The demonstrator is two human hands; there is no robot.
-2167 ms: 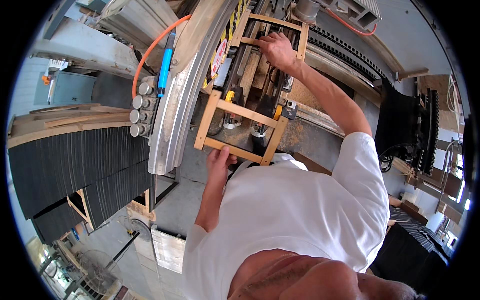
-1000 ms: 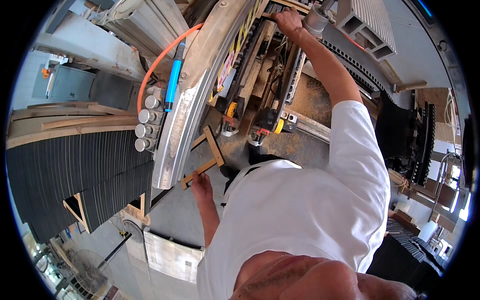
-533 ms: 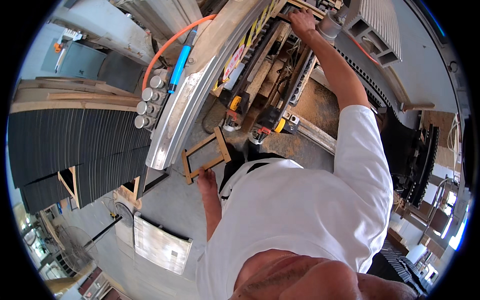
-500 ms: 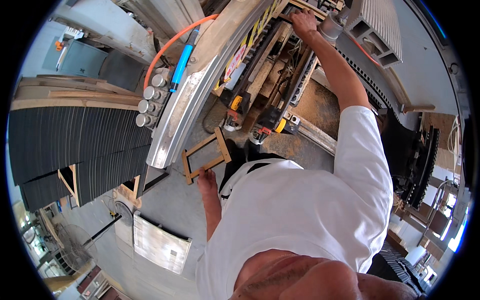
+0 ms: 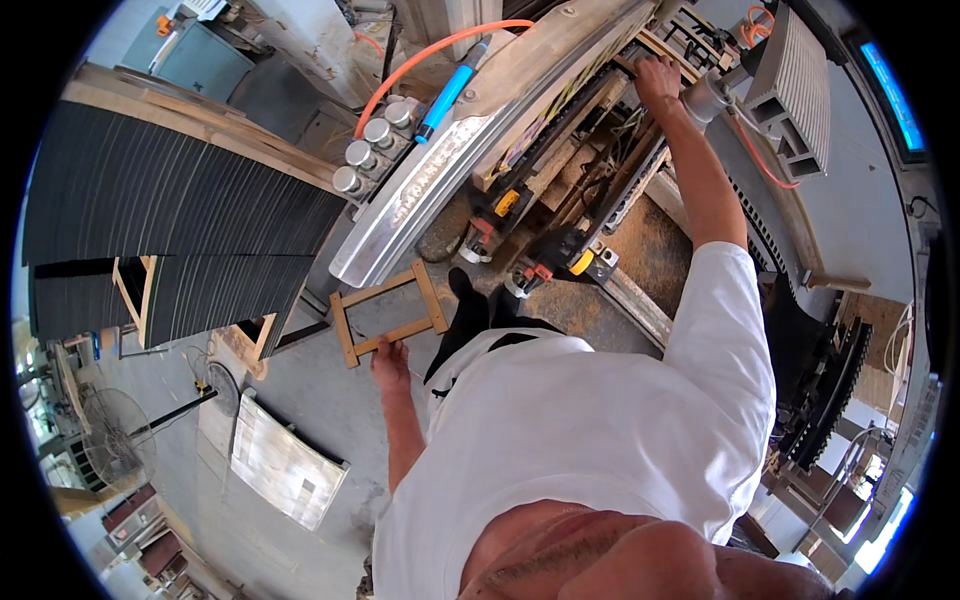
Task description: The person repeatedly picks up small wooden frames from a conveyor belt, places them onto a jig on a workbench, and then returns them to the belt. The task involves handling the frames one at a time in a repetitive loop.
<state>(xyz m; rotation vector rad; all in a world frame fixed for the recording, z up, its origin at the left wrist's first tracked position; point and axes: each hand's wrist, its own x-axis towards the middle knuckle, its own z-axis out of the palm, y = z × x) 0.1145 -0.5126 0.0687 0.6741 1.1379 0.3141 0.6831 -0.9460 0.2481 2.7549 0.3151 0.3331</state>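
Low on my left, my left hand (image 5: 390, 366) grips a small brown wooden frame (image 5: 405, 330) by its near bar. The frame is a rectangle of narrow slats with end pieces that stick out past the corners, and it hangs above the floor beside my legs. My right arm reaches far forward over a machine (image 5: 560, 185) with long parallel rails. There my right hand (image 5: 657, 85) has its fingers bent down over a light wooden bar (image 5: 672, 50), beside a grey metal cylinder (image 5: 706, 97). The fingertips themselves are partly hidden.
Tall stacks of dark slats (image 5: 190, 210) stand on the left. A metal beam (image 5: 400, 205) carries a blue tube (image 5: 452, 90) and an orange hose (image 5: 440, 50). Sawdust (image 5: 640, 250) covers part of the machine bed. Behind on the left are a fan (image 5: 110, 430) and a pale panel (image 5: 285, 465).
The whole view has shifted, with the machine now lower and further right in it. My left hand still holds the wooden frame, and my right hand stays at the machine's far end.
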